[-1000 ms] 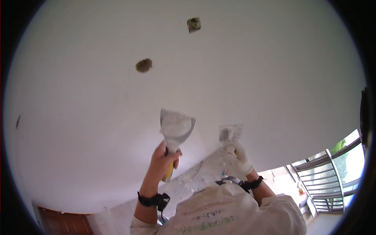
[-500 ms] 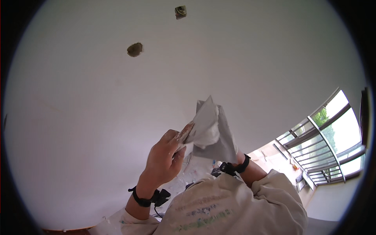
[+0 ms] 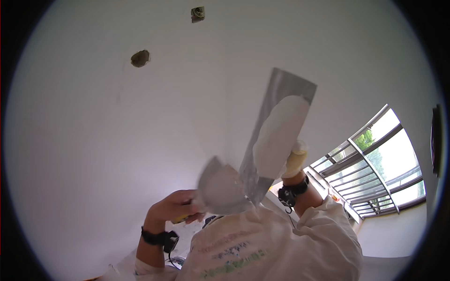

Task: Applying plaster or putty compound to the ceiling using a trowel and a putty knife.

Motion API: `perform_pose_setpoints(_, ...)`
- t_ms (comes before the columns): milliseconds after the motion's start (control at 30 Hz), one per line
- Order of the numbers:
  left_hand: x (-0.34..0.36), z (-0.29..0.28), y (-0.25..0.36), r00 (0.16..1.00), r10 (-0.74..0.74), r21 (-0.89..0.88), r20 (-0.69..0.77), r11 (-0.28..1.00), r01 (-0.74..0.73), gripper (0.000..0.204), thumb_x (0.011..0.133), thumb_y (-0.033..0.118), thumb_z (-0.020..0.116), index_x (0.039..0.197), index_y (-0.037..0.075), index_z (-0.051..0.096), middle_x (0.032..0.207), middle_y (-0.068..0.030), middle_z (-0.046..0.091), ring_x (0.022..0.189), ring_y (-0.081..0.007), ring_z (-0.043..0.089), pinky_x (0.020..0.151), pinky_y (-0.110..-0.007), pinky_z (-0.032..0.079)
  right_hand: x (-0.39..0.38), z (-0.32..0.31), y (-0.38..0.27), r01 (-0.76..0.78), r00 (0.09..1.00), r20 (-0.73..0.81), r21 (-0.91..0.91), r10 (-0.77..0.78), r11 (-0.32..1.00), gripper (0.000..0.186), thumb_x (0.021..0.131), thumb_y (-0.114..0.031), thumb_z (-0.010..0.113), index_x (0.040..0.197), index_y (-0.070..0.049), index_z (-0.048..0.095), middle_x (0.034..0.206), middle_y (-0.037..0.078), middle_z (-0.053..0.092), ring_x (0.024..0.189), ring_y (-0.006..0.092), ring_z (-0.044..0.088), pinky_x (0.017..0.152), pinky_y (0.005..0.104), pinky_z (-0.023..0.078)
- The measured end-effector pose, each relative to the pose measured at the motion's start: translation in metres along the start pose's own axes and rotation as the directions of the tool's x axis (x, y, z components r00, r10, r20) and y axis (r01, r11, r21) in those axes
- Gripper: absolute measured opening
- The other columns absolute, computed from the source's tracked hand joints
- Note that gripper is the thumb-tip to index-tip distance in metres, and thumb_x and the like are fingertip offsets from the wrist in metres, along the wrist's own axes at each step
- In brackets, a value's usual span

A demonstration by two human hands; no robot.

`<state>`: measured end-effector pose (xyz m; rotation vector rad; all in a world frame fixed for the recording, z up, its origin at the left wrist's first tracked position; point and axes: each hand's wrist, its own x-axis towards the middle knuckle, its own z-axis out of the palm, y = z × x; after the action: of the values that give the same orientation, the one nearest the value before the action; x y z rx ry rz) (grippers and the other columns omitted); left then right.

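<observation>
My left hand [image 3: 174,205] grips a putty knife [image 3: 222,192] by its handle, a bit of yellow showing under the fingers. Its wide blade is smeared with white putty and blurred by motion. Up to the right, my right hand [image 3: 296,163] is wrapped round the grip of a long steel plastering trowel [image 3: 275,100], partly hidden behind the blade; it looks pale yellow, as if gloved or coated. A thick smooth mound of white putty [image 3: 283,133] lies on the trowel's face. The knife blade is close beside the trowel's lower end; whether they touch I cannot tell.
Plain pale wall [image 3: 93,126] fills most of the view, with a rough round hole [image 3: 140,58] and a square box opening with wires [image 3: 198,14] high up. At right is a barred window [image 3: 375,161]. Black straps with small devices circle both wrists.
The knife and trowel, earlier together in front of my chest, have come apart. The trowel has swung up and right, showing its putty load; my left hand has moved lower and left with the knife.
</observation>
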<state>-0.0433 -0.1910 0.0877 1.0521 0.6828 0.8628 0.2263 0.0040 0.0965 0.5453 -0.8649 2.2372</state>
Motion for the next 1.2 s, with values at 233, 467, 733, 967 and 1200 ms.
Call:
perform_pose_setpoints(233,0.018,-0.007,-0.022,0.987,-0.116,-0.155,-0.112,0.983,0.098,0.039,0.099,0.018,0.061,0.128,-0.004,0.048,0.086,-0.0114,0.059,0.058,-0.0118,0.050,0.048,-0.024,0.042,-0.006,-0.093,-0.035,-0.679,0.725,0.055,-0.109,0.687,0.726,0.019,0.080,-0.010,0.067,0.091,0.005,0.066,0.077,0.010,0.064,0.063,0.0158,0.059,0.053,0.0292,0.047)
perform_pose_setpoints(467,0.032,0.014,-0.057,0.777,-0.268,-0.258,-0.570,0.956,0.141,0.049,0.088,0.013,0.067,0.129,-0.005,0.046,0.081,-0.0133,0.062,0.057,-0.0184,0.058,0.047,-0.033,0.048,-0.090,-0.160,-0.041,-0.784,0.594,-0.702,-0.614,0.392,0.088,0.021,0.090,-0.025,0.071,0.101,-0.007,0.067,0.078,-0.006,0.058,0.071,0.0050,0.051,0.060,0.0260,0.046)
perform_pose_setpoints(733,0.074,0.030,-0.069,0.715,-0.269,-0.204,-0.645,0.963,0.179,0.003,0.097,0.014,0.055,0.098,0.011,0.054,0.060,-0.0047,0.054,0.034,-0.0131,0.042,0.026,-0.025,0.032,-0.104,-0.175,0.007,-0.665,0.741,-0.671,-0.730,0.024,0.156,0.010,0.087,-0.015,0.064,0.091,-0.005,0.062,0.071,0.003,0.053,0.067,0.0125,0.051,0.065,0.0309,0.047)
perform_pose_setpoints(967,0.111,0.011,-0.048,0.814,-0.167,-0.118,-0.556,0.986,0.122,0.007,0.091,0.007,0.056,0.097,0.006,0.053,0.067,-0.0046,0.055,0.042,-0.0125,0.049,0.032,-0.023,0.038,-0.112,-0.154,-0.035,-0.658,0.667,-0.697,-0.717,-0.263,0.233,0.010,0.087,-0.013,0.065,0.086,-0.004,0.060,0.077,0.001,0.057,0.074,0.0092,0.052,0.069,0.0284,0.047)
perform_pose_setpoints(1200,0.122,-0.012,-0.065,0.872,-0.144,-0.020,-0.468,0.988,0.153,0.006,0.093,0.011,0.058,0.094,0.006,0.054,0.067,-0.0045,0.056,0.042,-0.0126,0.049,0.033,-0.022,0.037,-0.163,-0.100,-0.041,-0.521,0.456,-0.750,-0.662,-0.479,0.539,0.009,0.091,-0.011,0.066,0.089,-0.003,0.061,0.083,0.000,0.060,0.075,0.0054,0.054,0.066,0.0237,0.046)
